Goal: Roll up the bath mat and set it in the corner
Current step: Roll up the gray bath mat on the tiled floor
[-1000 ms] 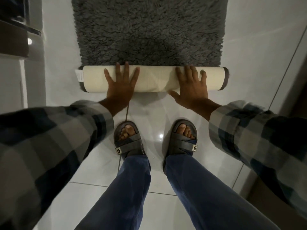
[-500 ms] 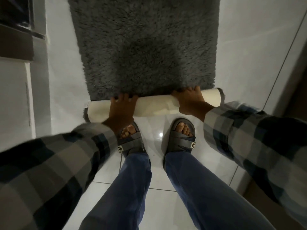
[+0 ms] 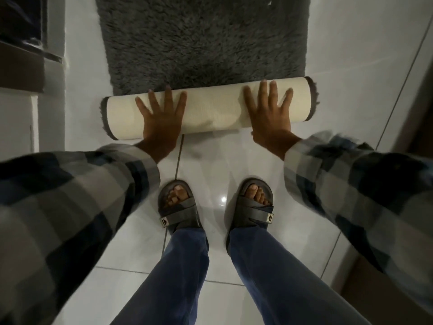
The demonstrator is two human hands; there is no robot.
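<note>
Cream roll (image 3: 210, 111) under both palms | left hand (image 3: 161, 123), right hand (image 3: 269, 113) flat, fingers splayed | grey mat (image 3: 203, 43) beyond fingertips

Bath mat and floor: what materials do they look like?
Bath mat: shaggy dark grey pile, probably synthetic fibre; the rolled part shows a cream, finely textured backing, likely rubbery or woven. Floor: glossy white tile, judging by the grout lines and a light's reflection.

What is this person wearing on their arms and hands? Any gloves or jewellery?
Both arms are in long sleeves of a plaid shirt, big checks of dark navy, grey and pale grey, with cuffs ending at the wrists. The left hand and the right hand are bare: no gloves, and no rings or watch that I can see. The sleeves are motion-blurred, so finer details are unclear.
</note>
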